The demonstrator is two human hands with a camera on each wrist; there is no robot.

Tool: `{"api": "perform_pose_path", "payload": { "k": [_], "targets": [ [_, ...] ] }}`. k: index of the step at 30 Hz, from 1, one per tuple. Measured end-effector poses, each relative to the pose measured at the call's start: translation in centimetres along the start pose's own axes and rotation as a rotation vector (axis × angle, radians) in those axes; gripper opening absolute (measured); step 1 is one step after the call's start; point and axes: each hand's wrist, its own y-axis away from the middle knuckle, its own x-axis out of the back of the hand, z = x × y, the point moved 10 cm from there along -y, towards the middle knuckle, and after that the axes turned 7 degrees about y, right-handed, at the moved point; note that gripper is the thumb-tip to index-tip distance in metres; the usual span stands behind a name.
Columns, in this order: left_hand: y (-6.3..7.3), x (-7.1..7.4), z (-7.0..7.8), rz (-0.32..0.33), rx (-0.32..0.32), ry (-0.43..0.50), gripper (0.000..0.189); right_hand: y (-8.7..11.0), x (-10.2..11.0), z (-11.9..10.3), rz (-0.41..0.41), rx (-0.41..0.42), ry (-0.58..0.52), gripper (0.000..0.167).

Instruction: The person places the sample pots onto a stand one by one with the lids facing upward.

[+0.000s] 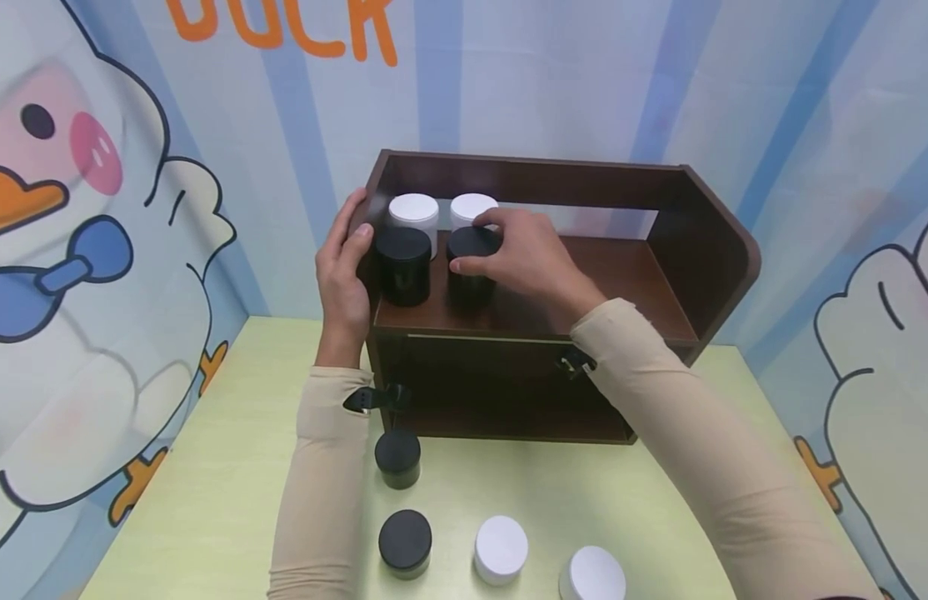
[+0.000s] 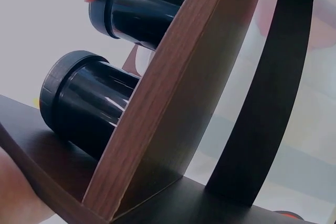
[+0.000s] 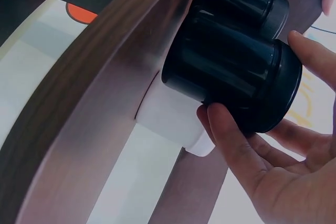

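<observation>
My right hand grips a black lidded jar by its lid, thumb on the near side and fingers round the far side. In the right wrist view the jar is upright on the shelf board's side of the picture. To its left a second black jar stands on the upper shelf. Behind these are two white jars, one at left and one at right partly hidden by my fingers. My left hand rests against the left side panel of the brown wooden shelf, fingers extended.
Two black jars, one nearer the shelf and one farther forward, stand on the pale yellow table. Two white jars, at centre and right, stand there too. Below the upper board is a lower compartment.
</observation>
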Motion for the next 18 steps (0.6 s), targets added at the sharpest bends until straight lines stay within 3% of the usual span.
{"api": "perform_pose_path", "payload": {
  "k": [18],
  "targets": [
    [-0.07, 0.02, -0.01, 0.007, 0.0, -0.002, 0.052, -0.81, -0.5, -0.36, -0.006, 0.027, 0.048, 0.067]
  ]
}}
